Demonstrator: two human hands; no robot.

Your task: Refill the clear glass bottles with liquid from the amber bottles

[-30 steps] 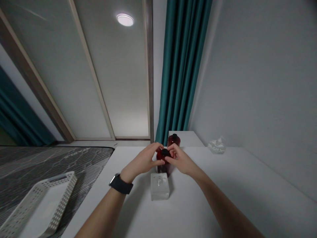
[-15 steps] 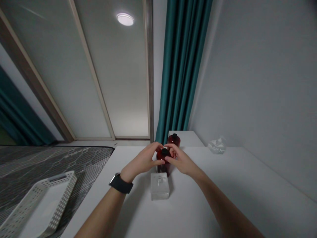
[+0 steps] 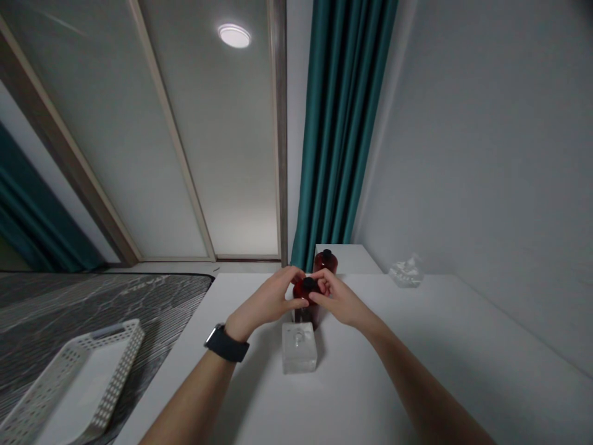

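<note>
A dark red bottle (image 3: pixel 306 313) with a black cap (image 3: pixel 309 283) stands on the white table, between my two hands. My left hand (image 3: pixel 271 298) curves around the bottle's left side near its shoulder, thumb in front and fingers behind. From the right, my right hand (image 3: pixel 338 299) has its thumb and index finger at the cap, with the other fingers curled. Directly in front of the bottle sits a clear square container (image 3: pixel 299 355) with a small knob-like part on top. Behind the hands is a second dark red bottle (image 3: pixel 326 261) with a black top.
The white table (image 3: pixel 370 383) reaches to the wall on the right. A crumpled clear plastic item (image 3: pixel 406 272) lies by the wall. At lower left, a white perforated basket (image 3: pixel 111 377) rests over the grey patterned floor (image 3: pixel 171 303). A teal curtain (image 3: pixel 345 123) hangs behind.
The fingers of my right hand have drawn back slightly to the right across the cap, showing more of it. My left hand stays in place on the bottle.
</note>
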